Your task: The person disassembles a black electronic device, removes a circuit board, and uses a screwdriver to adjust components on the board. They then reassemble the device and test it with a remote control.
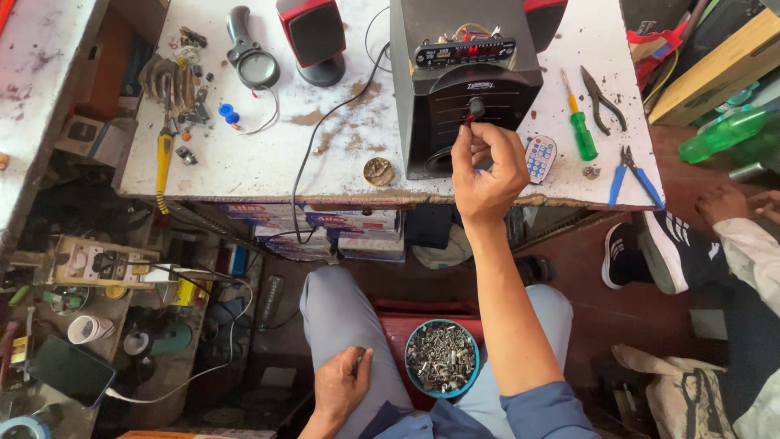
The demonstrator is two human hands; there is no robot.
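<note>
two hands differed: right hand (487, 167) fingers pinched the small black knob (476, 106) on the black box speaker (463, 81) at twelve o'clock on the table (260, 162); left hand (341, 389) lay loosely curled on the knee. a hard twist could likely snap the knob.

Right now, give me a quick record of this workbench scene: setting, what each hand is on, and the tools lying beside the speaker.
Setting: scuffed white workbench, seen from above by a seated person
Right hand: right hand pinching the knob on the front of the black speaker box
Left hand: left hand resting on the left thigh
Between the knees: blue bowl of screws
Right of speaker: small remote, green screwdriver, black pliers, blue-handled cutters
Left of speaker: red and black small speaker
</note>
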